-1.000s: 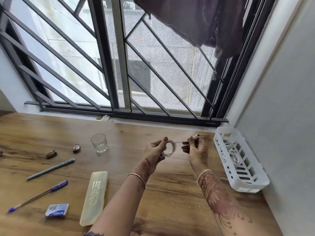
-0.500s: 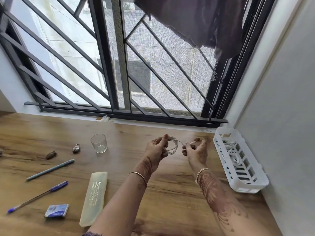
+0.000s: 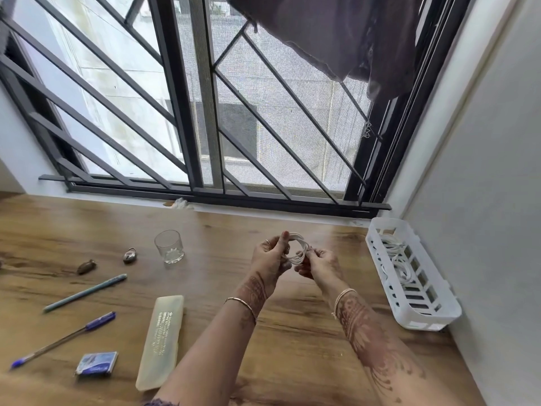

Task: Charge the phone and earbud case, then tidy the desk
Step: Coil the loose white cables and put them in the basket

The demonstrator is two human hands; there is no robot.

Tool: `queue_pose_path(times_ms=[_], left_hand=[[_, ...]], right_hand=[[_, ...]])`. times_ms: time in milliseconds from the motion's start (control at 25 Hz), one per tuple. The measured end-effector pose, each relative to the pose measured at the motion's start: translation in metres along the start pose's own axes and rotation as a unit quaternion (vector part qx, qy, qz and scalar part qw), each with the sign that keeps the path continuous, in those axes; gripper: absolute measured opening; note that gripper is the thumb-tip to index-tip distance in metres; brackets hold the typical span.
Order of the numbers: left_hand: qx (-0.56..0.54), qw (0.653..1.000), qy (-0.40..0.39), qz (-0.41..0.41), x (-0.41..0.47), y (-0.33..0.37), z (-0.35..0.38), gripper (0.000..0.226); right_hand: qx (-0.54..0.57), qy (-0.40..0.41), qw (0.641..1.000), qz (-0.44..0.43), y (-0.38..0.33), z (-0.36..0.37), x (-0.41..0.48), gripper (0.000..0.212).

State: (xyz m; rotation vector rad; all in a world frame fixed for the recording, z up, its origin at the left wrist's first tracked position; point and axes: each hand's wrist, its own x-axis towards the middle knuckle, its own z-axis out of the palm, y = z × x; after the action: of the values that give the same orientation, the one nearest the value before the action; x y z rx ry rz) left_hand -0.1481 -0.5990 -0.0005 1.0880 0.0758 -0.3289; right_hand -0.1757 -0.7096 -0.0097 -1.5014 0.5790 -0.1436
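Observation:
A thin white charging cable [image 3: 299, 249] is wound into a small round coil, held above the wooden desk [image 3: 292, 332]. My left hand [image 3: 270, 257] pinches the coil's left side. My right hand [image 3: 320, 263] grips its lower right side, with the cable's end tucked under the fingers. Both hands are close together, nearly touching. A white slotted plastic basket [image 3: 439, 315] stands at the right against the wall, with more white cable [image 3: 401, 265] lying inside. No phone or earbud case is in view.
On the desk's left lie a clear glass [image 3: 169, 246], a small padlock [image 3: 130, 255], a brown object [image 3: 86, 266], a teal pen [image 3: 85, 293], a blue pen [image 3: 64, 338], a blue eraser box [image 3: 96, 363] and a translucent pencil case [image 3: 162, 338]. A barred window [image 3: 190, 112] runs behind.
The loose end with its plug, held out to the right a second ago, has been wound in. My right hand has moved left and closed in on the coil.

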Motion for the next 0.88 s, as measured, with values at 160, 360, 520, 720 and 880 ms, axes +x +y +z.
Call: queue_pose_path(times_ms=[160, 360, 520, 720, 880], left_hand=[[0.024, 0.999, 0.039, 0.006, 0.003, -0.002, -0.006, 0.015], [0.041, 0.997, 0.054, 0.022, 0.004, -0.005, -0.009, 0.016], [0.085, 0.993, 0.073, 0.023, 0.007, -0.009, -0.011, 0.02], [0.122, 0.991, 0.048, 0.033, 0.005, -0.011, -0.01, 0.027], [0.135, 0.99, 0.036, 0.036, 0.004, -0.009, -0.009, 0.027]], right_hand=[[0.064, -0.075, 0.995, 0.02, -0.007, -0.003, -0.004, 0.037], [0.046, -0.046, 0.997, -0.045, -0.002, -0.003, -0.006, 0.012], [0.055, -0.033, 0.995, -0.074, -0.002, -0.004, -0.005, 0.012], [0.108, -0.037, 0.993, -0.044, -0.004, -0.005, -0.002, 0.014], [0.123, -0.034, 0.99, -0.054, -0.004, -0.004, -0.003, 0.017]])
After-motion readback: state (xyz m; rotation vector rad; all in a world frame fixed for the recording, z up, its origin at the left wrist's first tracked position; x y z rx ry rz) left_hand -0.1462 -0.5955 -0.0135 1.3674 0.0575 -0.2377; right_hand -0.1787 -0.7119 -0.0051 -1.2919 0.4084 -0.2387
